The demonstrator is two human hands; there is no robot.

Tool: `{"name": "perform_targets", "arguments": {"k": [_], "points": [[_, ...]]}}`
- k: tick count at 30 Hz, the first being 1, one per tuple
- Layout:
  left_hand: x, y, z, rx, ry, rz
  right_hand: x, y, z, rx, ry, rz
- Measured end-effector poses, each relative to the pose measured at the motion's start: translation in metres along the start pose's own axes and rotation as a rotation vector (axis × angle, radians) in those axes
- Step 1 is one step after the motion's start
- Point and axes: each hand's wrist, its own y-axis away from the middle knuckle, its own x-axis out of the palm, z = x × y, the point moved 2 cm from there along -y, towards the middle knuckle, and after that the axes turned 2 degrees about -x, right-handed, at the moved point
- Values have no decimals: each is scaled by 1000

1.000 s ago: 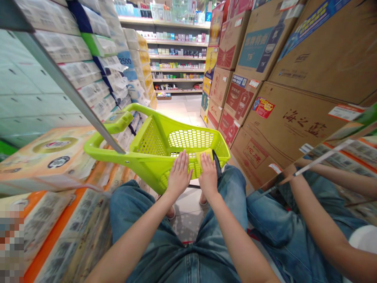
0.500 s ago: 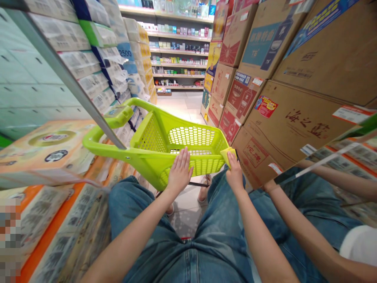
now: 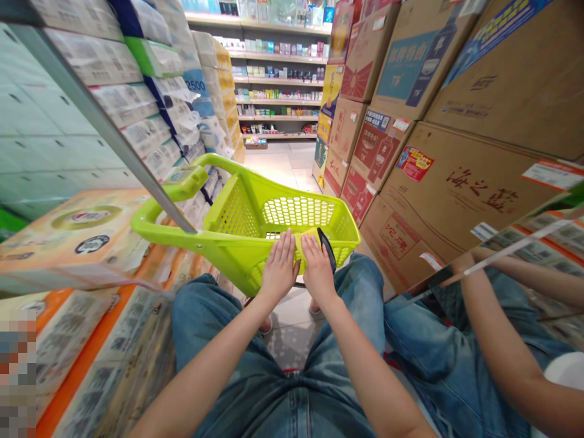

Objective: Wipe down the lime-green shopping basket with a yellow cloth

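A lime-green plastic shopping basket (image 3: 237,210) with mesh walls and a long handle (image 3: 182,182) stands on the floor in front of my knees. My left hand (image 3: 278,267) lies flat on the outside of its near wall, fingers stretched and together, holding nothing. Right beside it, my right hand (image 3: 317,271) presses a yellow sponge with a dark backing (image 3: 326,246) against the same wall near the rim. The two hands almost touch. My fingers hide most of the sponge. The basket looks empty inside.
Stacked tissue packs (image 3: 137,115) and a slanted metal shelf rail (image 3: 114,152) close in on the left. Tall cardboard cartons (image 3: 456,188) wall the right. A shiny panel (image 3: 524,292) at lower right mirrors an arm and jeans. A tiled aisle (image 3: 283,164) leads to far shelves.
My right hand had swung the sponge out to the basket's right corner; now it is back at the middle of the near wall, beside my left hand, which stayed put.
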Motion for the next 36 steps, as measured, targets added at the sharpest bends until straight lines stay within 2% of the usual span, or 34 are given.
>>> {"name": "perform_targets", "arguments": {"k": [2,4,8,10,11,13,18,21,23,26,30,32,34,36], "points": [[-1,0,0,1,1,0,-9,6,-22,-17,0,-2],[-1,0,-1,-1,3,6,-20,14,-54,23,5,-31],[-3,0,-2,2,6,19,-40,27,-117,220,15,-105],[-3,0,-2,-3,10,17,-45,28,-130,324,20,-124],[-2,0,-3,-7,14,13,-44,27,-129,356,28,-127],[-1,0,-3,-15,22,0,-38,22,-109,353,50,-121],[3,0,-3,-19,25,-28,-5,5,-22,123,46,-59],[2,1,-2,-5,9,-30,2,1,0,51,32,-30],[0,1,-1,5,-3,-23,-1,3,-5,13,33,-21],[-2,1,-1,9,-7,-4,-15,11,-38,-3,43,-20],[-4,1,-1,1,-5,13,-37,24,-102,143,28,-82],[-4,0,-1,6,-2,16,-44,27,-125,219,4,-112],[-4,0,-1,5,3,14,-45,27,-129,281,9,-132],[-3,0,-2,-5,6,9,-39,22,-112,303,53,-135]]}}
